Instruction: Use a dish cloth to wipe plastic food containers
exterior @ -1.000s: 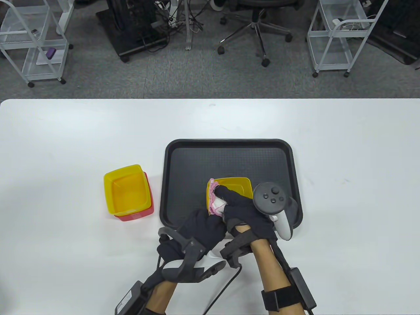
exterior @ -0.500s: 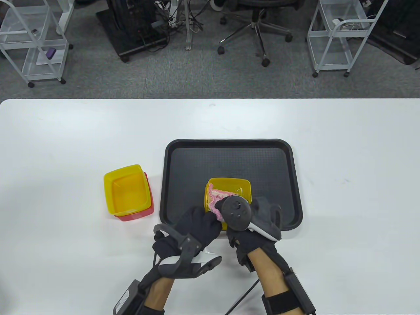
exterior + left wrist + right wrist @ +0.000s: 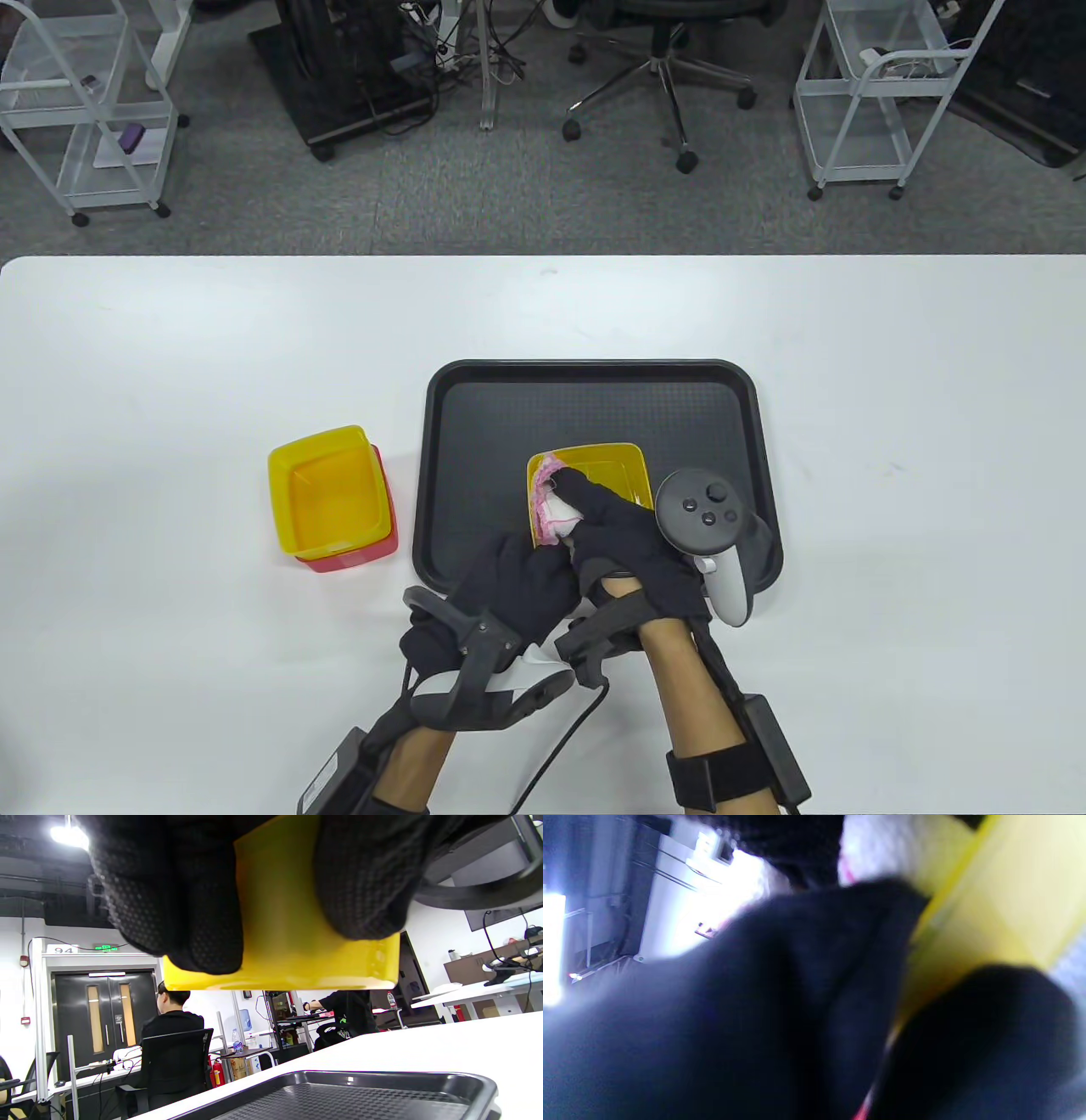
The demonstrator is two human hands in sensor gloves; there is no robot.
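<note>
Table view: at lower centre, above the black tray [image 3: 594,382], the left hand [image 3: 517,590] grips a yellow container [image 3: 615,471]; the right hand [image 3: 615,535] presses a pink-white dish cloth [image 3: 550,501] inside it. Stacked yellow and red containers [image 3: 331,497] sit at left.
Left wrist view: gloved fingers [image 3: 169,899] clasp the container's underside above the tray.
Right wrist view: blurred; glove, cloth, yellow wall.

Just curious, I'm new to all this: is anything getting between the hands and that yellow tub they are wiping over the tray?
Nothing visible does. The left hand already grips the yellow container from outside, held above the black tray. The right hand presses the pink-and-white dish cloth inside it.
</note>
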